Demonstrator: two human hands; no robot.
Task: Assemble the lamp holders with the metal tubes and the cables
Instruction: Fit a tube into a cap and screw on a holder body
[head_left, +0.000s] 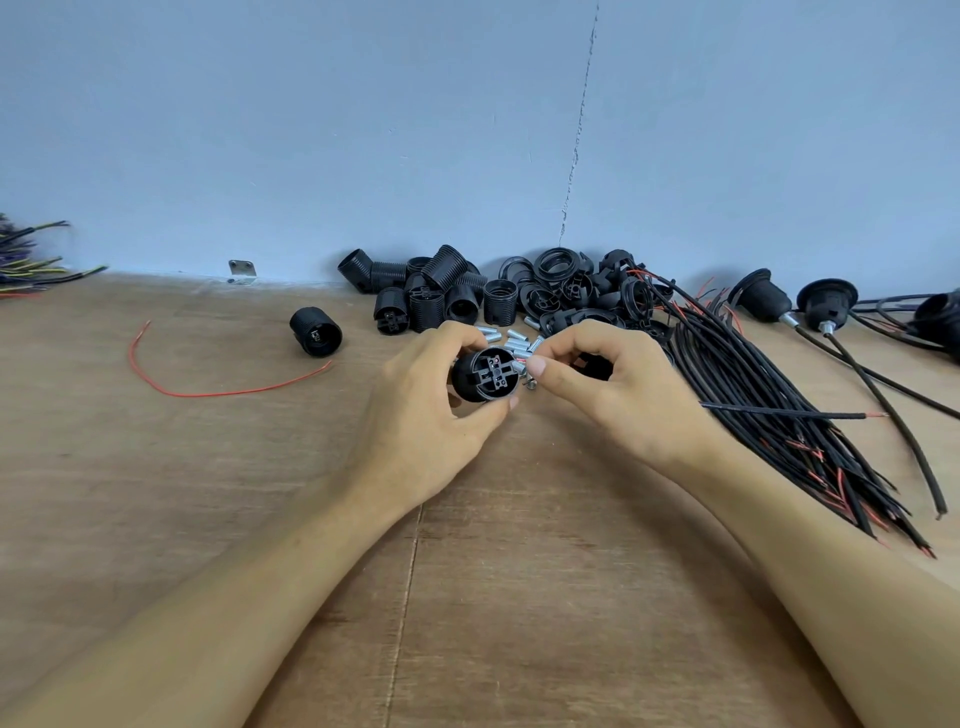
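Black lamp holder (484, 381) sits gripped in the curled left hand (423, 415). The right hand (613, 384) pinches a small metal tube (519, 368) beside it. More tubes (511, 340) and cables (769, 410) lie close by.

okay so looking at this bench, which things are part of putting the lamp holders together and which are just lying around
Part of the job:
lamp holder in left hand
metal tube in right hand
loose tubes
cable bundle
holder pile

Lying about:
red wire
metal bracket

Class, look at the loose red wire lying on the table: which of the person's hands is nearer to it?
Left. The left hand, holding a lamp holder, sits just right of the red wire; the right hand lies further right, beyond it.
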